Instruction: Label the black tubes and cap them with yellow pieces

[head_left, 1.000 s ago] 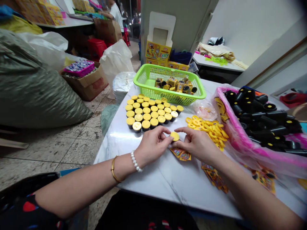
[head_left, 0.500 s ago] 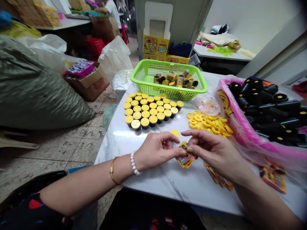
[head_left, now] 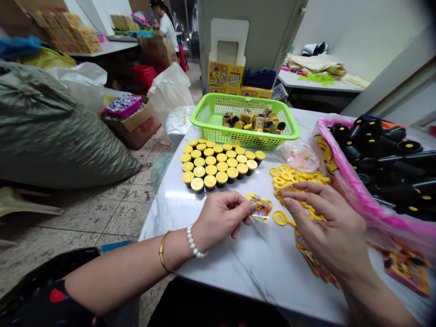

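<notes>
My left hand (head_left: pixel 223 215) pinches a small shiny printed label (head_left: pixel 263 209), yellow and orange, between thumb and forefinger just above the table. My right hand (head_left: pixel 330 227) hovers to the right of it with its fingers outstretched and apart. Another printed piece (head_left: pixel 279 196) shows just beyond the right fingertips; I cannot tell if they touch it. A yellow ring with a tab (head_left: pixel 280 218) lies between the hands. Partly under my right hand are a fanned stack of printed labels (head_left: pixel 311 262) and a pile of yellow rings (head_left: pixel 284 175).
Rows of black pots with yellow lids (head_left: pixel 211 170) stand left of centre. Behind them is a green basket (head_left: pixel 207 129) of labelled pots. At right, a pink-rimmed container (head_left: pixel 361 200) holds black parts. Large sacks (head_left: pixel 61 131) fill the floor at left. A person (head_left: pixel 168 32) sits far back.
The hands have moved apart. The fanned labels held between them are gone from that spot; one label stays in my left hand. My right hand has moved right and opened.
</notes>
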{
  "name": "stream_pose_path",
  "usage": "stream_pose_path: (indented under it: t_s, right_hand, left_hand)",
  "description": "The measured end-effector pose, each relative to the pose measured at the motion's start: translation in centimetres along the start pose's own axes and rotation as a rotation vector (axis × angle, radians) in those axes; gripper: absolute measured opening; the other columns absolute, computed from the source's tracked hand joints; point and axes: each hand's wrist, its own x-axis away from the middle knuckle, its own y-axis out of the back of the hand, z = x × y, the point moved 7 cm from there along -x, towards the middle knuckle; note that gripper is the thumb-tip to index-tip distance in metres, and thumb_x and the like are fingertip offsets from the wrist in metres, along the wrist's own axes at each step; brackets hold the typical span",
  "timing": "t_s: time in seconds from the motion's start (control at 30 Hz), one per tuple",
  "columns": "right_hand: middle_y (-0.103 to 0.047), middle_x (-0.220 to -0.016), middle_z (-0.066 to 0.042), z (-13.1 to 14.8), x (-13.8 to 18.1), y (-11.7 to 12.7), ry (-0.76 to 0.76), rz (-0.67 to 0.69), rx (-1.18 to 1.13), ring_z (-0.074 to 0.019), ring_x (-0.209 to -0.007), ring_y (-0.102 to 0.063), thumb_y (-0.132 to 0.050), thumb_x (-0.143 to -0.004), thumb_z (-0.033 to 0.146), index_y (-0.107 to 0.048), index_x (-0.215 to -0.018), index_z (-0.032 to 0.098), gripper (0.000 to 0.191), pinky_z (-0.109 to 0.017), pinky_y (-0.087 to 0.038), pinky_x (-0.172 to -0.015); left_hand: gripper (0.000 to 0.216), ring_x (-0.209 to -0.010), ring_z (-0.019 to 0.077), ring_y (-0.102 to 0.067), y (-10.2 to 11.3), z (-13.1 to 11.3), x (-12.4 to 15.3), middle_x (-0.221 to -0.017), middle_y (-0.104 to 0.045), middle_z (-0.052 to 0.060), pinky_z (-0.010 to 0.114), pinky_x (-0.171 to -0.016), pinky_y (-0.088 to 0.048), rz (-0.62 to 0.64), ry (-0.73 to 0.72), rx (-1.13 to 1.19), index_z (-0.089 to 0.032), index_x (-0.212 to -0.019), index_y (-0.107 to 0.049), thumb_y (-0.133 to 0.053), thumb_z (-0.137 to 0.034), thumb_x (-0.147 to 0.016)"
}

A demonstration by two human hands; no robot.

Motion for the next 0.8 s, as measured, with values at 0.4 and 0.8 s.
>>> stream_pose_path:
  t_s: [0.4, 0.8]
  right_hand:
    - [-0.06, -0.066, -0.001, -2.7, 1.7, -5.4, -0.596, 0.384, -0.625, -0.0123, -0.059, -0.051, -0.07, -0.08, 0.053, -0.065, -0.073, 0.018, 0.035, -0.023, -0.041, -0.053]
    - [-0.052, -0.057, 0.001, -4.1, 1.8, -4.4, -0.615, 0.35, -0.525, -0.0106, -0.049, -0.039, -0.064, -0.083, 0.058, -0.064, -0.072, 0.019, 0.04, -0.023, -0.029, -0.043]
  left_hand:
    - [0.04, -0.058, 0.0091, -0.056, 1.1, -1.3, 0.2, -0.09, -0.068, 0.006, 0.02, -0.052, -0.045, -0.21, -0.278, -0.285, -0.016, -0.103, -0.063, -0.078, -0.039, -0.074]
    - [0.029, -0.061, 0.0097, -0.051, 0.0, -1.5, -0.7, -0.075, -0.061, -0.001, 0.022, -0.056, -0.041, -0.084, -0.188, -0.18, -0.017, -0.088, -0.061, -0.078, -0.033, -0.072]
